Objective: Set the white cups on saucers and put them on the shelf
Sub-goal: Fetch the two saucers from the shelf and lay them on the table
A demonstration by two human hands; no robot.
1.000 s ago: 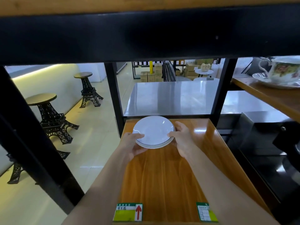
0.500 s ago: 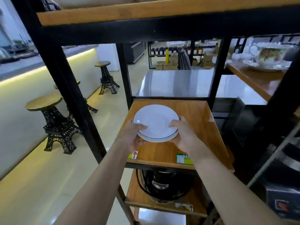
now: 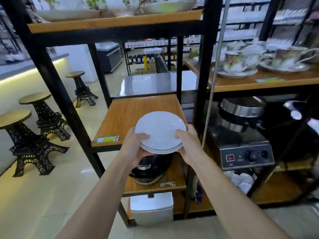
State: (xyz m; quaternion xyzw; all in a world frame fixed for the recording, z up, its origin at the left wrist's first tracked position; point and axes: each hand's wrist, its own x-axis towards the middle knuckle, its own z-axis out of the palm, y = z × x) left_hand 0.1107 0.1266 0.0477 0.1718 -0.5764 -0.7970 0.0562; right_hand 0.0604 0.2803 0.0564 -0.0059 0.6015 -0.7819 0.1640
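A small stack of white saucers [image 3: 160,130] with thin dark rims is held in both hands, in front of and just above the front edge of the wooden middle shelf [image 3: 131,114]. My left hand [image 3: 136,145] grips the stack's left edge, thumb on top. My right hand [image 3: 187,142] grips the right edge the same way. The shelf board behind the saucers is bare wood with a green label at its front. No plain white cups can be made out.
Black metal posts [image 3: 204,66] frame the shelf. A black appliance [image 3: 148,169] sits on the shelf below. Flowered cups on saucers [image 3: 236,66] stand on the right-hand shelf, above a steel appliance [image 3: 241,135]. Tower-shaped stools [image 3: 27,135] stand at left.
Both hands have drawn the saucer stack back off the shelf toward me, past its front edge. The camera has pulled back and risen, so more shelves show.
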